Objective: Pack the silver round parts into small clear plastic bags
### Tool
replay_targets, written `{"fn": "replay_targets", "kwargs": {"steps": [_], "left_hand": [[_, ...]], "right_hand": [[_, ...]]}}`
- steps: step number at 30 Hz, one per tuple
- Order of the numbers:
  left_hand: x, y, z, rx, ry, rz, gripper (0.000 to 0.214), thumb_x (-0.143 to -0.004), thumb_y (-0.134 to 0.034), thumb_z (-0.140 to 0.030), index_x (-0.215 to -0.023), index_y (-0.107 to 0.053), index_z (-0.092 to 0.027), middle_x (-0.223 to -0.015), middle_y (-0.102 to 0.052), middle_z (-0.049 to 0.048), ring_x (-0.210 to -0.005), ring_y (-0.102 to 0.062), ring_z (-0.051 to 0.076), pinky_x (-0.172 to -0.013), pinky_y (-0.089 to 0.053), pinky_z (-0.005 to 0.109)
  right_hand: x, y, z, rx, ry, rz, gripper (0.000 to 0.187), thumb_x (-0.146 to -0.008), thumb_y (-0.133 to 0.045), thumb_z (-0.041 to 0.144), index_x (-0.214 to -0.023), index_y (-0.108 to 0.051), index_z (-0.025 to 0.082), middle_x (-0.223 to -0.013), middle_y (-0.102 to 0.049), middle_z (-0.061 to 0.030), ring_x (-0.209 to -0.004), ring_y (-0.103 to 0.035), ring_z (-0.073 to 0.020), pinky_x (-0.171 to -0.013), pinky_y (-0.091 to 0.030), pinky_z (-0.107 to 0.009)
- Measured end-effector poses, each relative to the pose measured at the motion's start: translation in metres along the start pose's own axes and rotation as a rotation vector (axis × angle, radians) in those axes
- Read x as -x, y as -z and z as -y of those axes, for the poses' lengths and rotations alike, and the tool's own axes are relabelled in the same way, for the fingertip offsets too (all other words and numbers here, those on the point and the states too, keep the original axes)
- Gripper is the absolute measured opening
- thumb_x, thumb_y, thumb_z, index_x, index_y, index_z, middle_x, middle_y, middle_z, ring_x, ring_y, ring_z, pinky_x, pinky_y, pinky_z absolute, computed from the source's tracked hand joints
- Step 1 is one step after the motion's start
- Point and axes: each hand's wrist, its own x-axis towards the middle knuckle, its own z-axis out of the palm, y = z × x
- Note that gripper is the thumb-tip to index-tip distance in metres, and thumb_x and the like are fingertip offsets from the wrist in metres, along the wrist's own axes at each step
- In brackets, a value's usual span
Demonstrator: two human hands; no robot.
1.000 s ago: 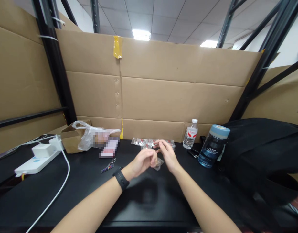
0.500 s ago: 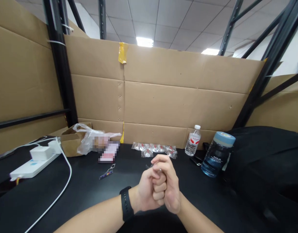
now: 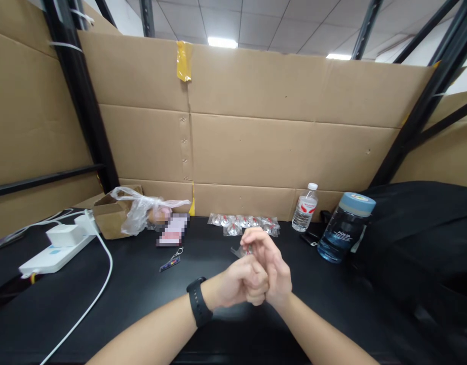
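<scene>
My left hand (image 3: 243, 281), with a black watch strap (image 3: 199, 302) on the wrist, is closed in a fist over the black table. Its knuckles press against the palm side of my right hand (image 3: 275, 268). The right hand's fingers are loosely bent and rise above the fist, with gaps between them. No object shows in either hand. Just beyond them, a small clear packet (image 3: 238, 251) is partly hidden by the fingers; whether it touches them I cannot tell. Farther back lie several clear packets (image 3: 232, 229) with round silvery pieces and red spots.
A keyring with a tag (image 3: 170, 263), a pixelated pink item (image 3: 173, 230), a plastic bag (image 3: 137, 213), a cardboard box (image 3: 108, 218) and a power strip (image 3: 54, 258) lie left. Right stand a water bottle (image 3: 305, 210), a blue-lidded bottle (image 3: 342, 233) and a black bag (image 3: 419, 243).
My hands were clasped, the right fingers folded over the left. Now the left fist has turned and sits lower against the right palm, the right fingers have loosened, and the view has tilted down.
</scene>
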Motion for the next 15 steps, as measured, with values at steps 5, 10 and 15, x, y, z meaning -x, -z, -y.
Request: {"fn": "replay_targets", "kwargs": {"steps": [5, 10, 15], "left_hand": [[0.008, -0.001, -0.005, -0.29, 0.103, 0.112, 0.025, -0.059, -0.055, -0.019, -0.042, -0.036, -0.017, -0.043, -0.027, -0.005, -0.041, -0.02, 0.005, -0.049, -0.012, 0.029], [0.002, 0.011, 0.018, -0.157, 0.003, 0.027, 0.029, -0.055, -0.052, -0.022, -0.039, -0.028, -0.02, -0.035, -0.022, -0.0057, -0.033, -0.017, 0.004, -0.042, -0.014, 0.026], [-0.006, 0.015, 0.028, -0.152, -0.153, -0.131, 0.021, -0.054, -0.048, -0.025, -0.036, -0.04, -0.019, -0.032, -0.033, -0.0003, -0.031, -0.031, 0.01, -0.038, -0.026, 0.026]], "right_hand": [[0.002, 0.001, -0.007, 0.019, 0.001, 0.055, 0.049, -0.087, -0.037, 0.059, -0.103, -0.062, 0.02, -0.105, -0.053, -0.0117, -0.094, -0.051, -0.0283, -0.083, -0.042, -0.043], [0.008, -0.004, -0.014, 0.083, 0.084, -0.004, 0.041, -0.085, -0.041, 0.053, -0.098, -0.063, 0.02, -0.098, -0.053, -0.0106, -0.09, -0.052, -0.0283, -0.081, -0.042, -0.044], [0.011, -0.002, -0.018, 0.11, 0.07, -0.078, 0.038, -0.09, -0.036, 0.046, -0.09, -0.064, 0.02, -0.092, -0.053, -0.0092, -0.083, -0.053, -0.0259, -0.075, -0.041, -0.042]]}}
